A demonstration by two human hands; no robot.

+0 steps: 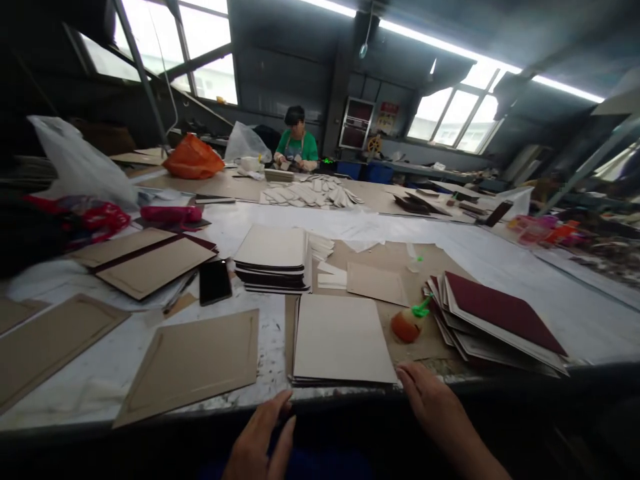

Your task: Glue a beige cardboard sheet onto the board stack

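Note:
A small stack of pale cardboard sheets (340,340) lies before me at the table's front edge. My right hand (433,400) is at its near right corner, fingers stretched forward, the tips touching or just beside the edge. Below the near left corner, my left hand (263,433) is off the table with thumb and fingers apart, holding nothing. Right of the stack stands a small orange-brown bottle (406,325) with a bright green nozzle. A taller pile of white-topped boards (273,253) sits behind, beside narrow white strips (332,275) and a beige card (377,283).
Dark red folders (503,310) are piled at right. Beige boards (193,360) and a black phone (215,281) lie left. Plastic bags, one orange (194,157), stand farther back. Across the table a person in green (297,143) works behind a heap of pale pieces (313,192).

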